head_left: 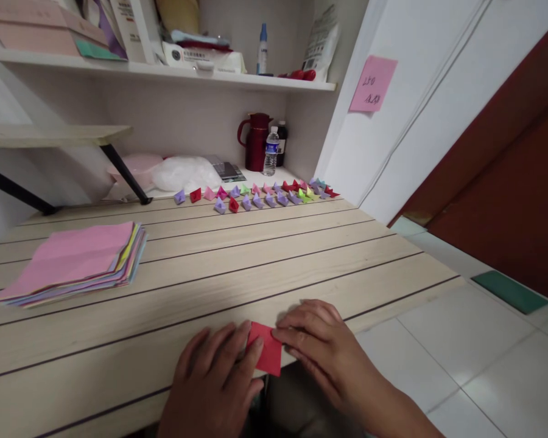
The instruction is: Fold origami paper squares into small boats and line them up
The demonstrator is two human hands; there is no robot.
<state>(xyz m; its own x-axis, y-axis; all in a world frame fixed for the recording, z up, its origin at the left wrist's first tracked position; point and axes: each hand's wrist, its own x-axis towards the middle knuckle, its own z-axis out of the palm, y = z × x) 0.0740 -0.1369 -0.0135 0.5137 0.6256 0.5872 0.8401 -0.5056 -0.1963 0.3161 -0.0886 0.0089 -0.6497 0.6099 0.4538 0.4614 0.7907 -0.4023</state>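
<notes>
A small folded piece of red paper (pixel 269 356) lies at the table's front edge, between my two hands. My left hand (pixel 219 368) rests on its left side, fingers stretched out and slightly apart, the thumb and index finger touching the paper. On the other side, my right hand (pixel 322 344) has its fingers close together, with the fingertips at the paper's right corner and the thumb just below. Part of the paper's left side is hidden under my left fingers.
A stack of coloured paper (pixel 80 255) sits at the left of the wooden table (pixel 187 261). Several folded paper boats (pixel 269 199) stand in rows along the back. Behind them are a red jug (pixel 257 143), a water bottle (pixel 271 152) and a plastic bag (pixel 185 174).
</notes>
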